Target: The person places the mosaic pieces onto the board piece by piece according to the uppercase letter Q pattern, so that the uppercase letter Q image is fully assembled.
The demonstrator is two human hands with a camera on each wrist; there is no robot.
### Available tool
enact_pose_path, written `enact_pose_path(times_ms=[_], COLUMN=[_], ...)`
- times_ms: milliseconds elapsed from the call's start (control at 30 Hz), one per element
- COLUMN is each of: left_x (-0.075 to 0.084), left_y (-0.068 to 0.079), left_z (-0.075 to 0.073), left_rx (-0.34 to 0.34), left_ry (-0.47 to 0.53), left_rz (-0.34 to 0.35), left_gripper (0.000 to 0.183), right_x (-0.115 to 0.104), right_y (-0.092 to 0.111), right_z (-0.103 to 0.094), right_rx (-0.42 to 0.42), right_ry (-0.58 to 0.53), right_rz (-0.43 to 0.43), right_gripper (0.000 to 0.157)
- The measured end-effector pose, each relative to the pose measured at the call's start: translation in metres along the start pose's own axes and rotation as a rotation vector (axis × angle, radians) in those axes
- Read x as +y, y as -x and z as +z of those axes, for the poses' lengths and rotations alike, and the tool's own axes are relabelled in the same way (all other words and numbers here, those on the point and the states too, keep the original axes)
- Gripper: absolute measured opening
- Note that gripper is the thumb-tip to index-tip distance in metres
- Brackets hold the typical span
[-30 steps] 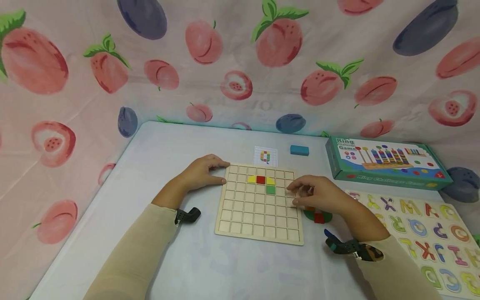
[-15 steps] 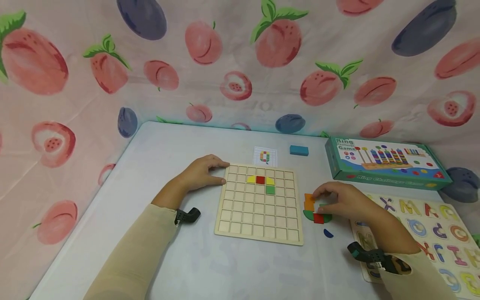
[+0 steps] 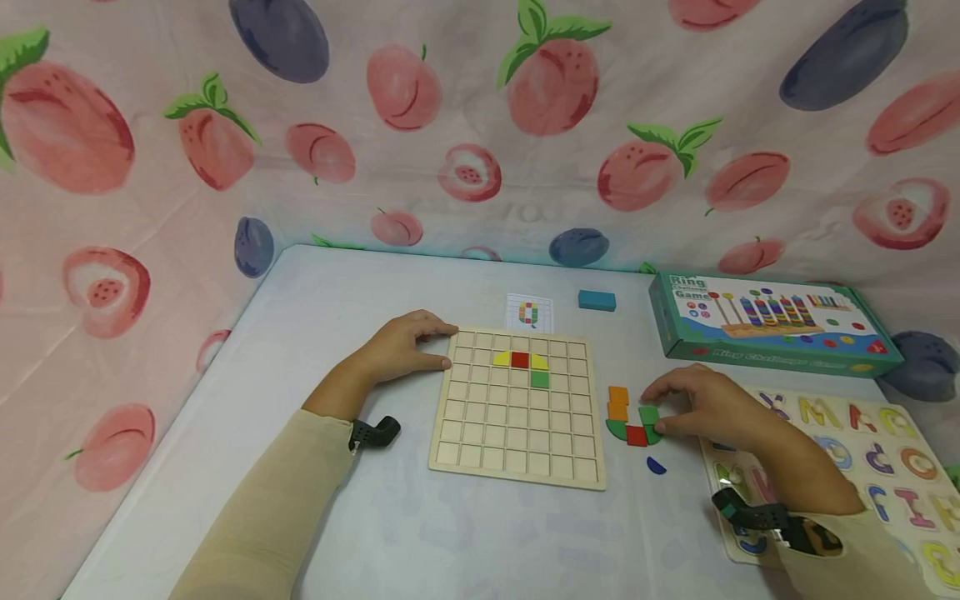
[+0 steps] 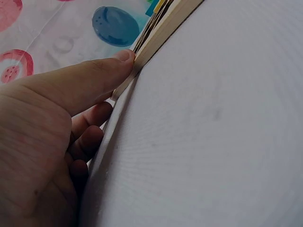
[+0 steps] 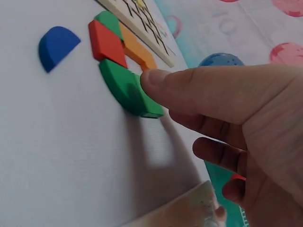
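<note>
Clearly, the right hand (image 3: 716, 408) hung over a small group of blocks on the white-covered table (image 3: 382, 525), to the right of a square, pale wooden grid board (image 3: 517, 433). Its thumb and forefinger were at the green square block (image 3: 648, 415): the forefinger's tip by the far side, the thumb's tip by the near right corner. Whether they pinched it or only hovered, I could not tell; the other fingers curled loosely, holding nothing.

That block lay flat, its near side against a green quarter-round block (image 3: 654, 435). A red square block (image 3: 636, 436) joined this to a second green quarter-round (image 3: 616, 429) on the left, and two orange square blocks (image 3: 618, 403) ran up the group's left side, nearest the board. A dark blue half-round block (image 3: 656, 466) sat apart, on the near side.

Meanwhile, the left hand (image 3: 408, 346) had its fingers unclenched, the extended thumb touching the board's left edge and the forefinger at its far left corner. Towards the board's far side, a red square tile (image 3: 520, 360) sat between two yellow quarter-round tiles (image 3: 539, 362), with a green square tile (image 3: 539, 379) just nearer than the right one. Beyond the board lay a white printed card (image 3: 529, 314) showing a colourful Q.
</note>
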State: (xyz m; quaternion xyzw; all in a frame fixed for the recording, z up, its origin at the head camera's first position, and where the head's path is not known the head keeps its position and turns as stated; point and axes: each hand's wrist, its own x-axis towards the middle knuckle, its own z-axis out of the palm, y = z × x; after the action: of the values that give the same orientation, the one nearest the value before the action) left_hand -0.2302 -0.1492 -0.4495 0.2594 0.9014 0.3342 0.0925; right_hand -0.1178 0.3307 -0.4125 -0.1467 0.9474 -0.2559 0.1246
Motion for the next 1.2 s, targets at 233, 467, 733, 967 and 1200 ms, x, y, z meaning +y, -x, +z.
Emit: enact_pose_path(times_ms=[233, 467, 733, 967, 1200], left_x=[0.0, 0.0, -0.001, -0.001, 0.001], left_y=[-0.001, 0.0, 0.001, 0.001, 0.001], left_z=[0.001, -0.001, -0.001, -0.001, -0.001], left_rx=[0.004, 0.008, 0.003, 0.001, -0.002], left_ry=[0.002, 0.002, 0.015, 0.023, 0.024], left_rz=[0.001, -0.005, -0.009, -0.003, -0.011], left_gripper=[0.057, 0.056, 0.056, 0.057, 0.057], right_x=[0.003, 0.001, -0.001, -0.002, -0.014], right_y=[0.0, -0.002, -0.001, -0.004, -0.015], right_z=[0.003, 0.002, 0.001, -0.003, -0.003], right_rx=[-0.003, -0.009, 0.029, 0.057, 0.052], right_ry=[0.015, 0.002, -0.039, -0.082, -0.132], right_rz=[-0.033, -0.026, -0.025, -0.008, -0.031], right_gripper=[0.029, 0.029, 0.02, 0.015, 0.012])
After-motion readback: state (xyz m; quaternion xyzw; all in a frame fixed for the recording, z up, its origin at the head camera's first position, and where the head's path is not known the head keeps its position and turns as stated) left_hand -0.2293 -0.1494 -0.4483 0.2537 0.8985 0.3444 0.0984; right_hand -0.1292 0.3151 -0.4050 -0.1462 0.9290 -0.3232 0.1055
